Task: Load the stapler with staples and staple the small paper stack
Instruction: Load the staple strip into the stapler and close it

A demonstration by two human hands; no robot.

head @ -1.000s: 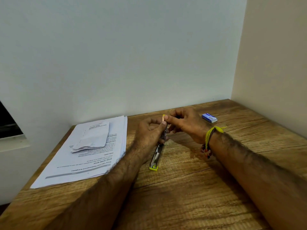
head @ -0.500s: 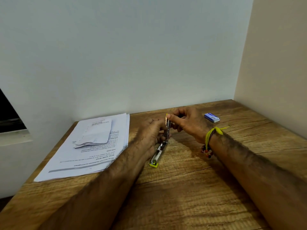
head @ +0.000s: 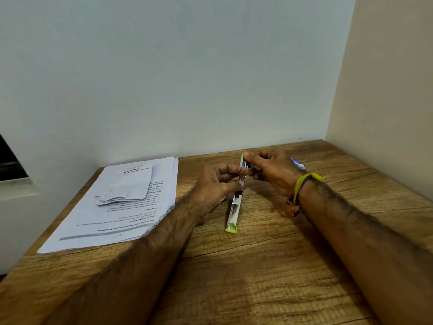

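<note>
Plain office-like desk corner, wooden desk [head: 257, 277], printed papers [head: 112, 221], bare walls [head: 187, 78]

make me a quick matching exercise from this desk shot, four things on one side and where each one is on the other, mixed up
Things:
1. stapler
2. small folded paper stack
3. blue staple box
4. yellow wrist thread

Places:
A. on the table behind the right hand
B. tied around the right wrist
C. lying on top of the large printed sheets
D. opened up between both hands, yellow end resting on the wooden table

Pairs: 1-D, 2-C, 3-A, 4-B
</note>
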